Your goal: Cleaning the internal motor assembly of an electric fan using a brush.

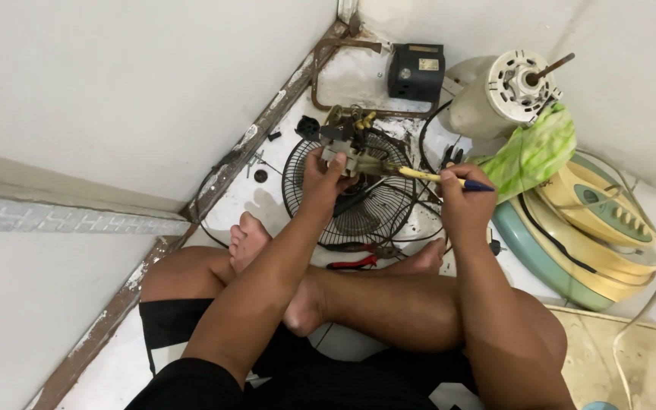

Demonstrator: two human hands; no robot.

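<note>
The person is sitting cross-legged on the floor, both hands raised over a black wire fan guard (358,205) that is lying flat beneath them. The left hand (320,176) is gripping a small fan switch assembly (343,140), fingers wrapped around its lower part, with brass-coloured terminals and wires sticking up above the fingers. The right hand (461,199) is clamped around a screwdriver (434,177) with a yellow and blue handle. The screwdriver's long axis is running nearly level, tilted slightly: the blue handle end is pointing out past the right hand to the right, and the tip is pointing left toward the switch assembly, reaching it just beside the left thumb. The two hands are apart, joined only by the tool between them.

Below the hands, red-handled pliers (352,263) are lying on the guard near the person's feet. Beyond the right hand a cream fan motor (506,91) with its shaft angled up is resting, a green cloth (533,152) draped just beside it. Farther right of that hand a fan base (594,228) with push buttons is lying. Beyond the left hand a dark box (416,70) is sitting against the wall.
</note>
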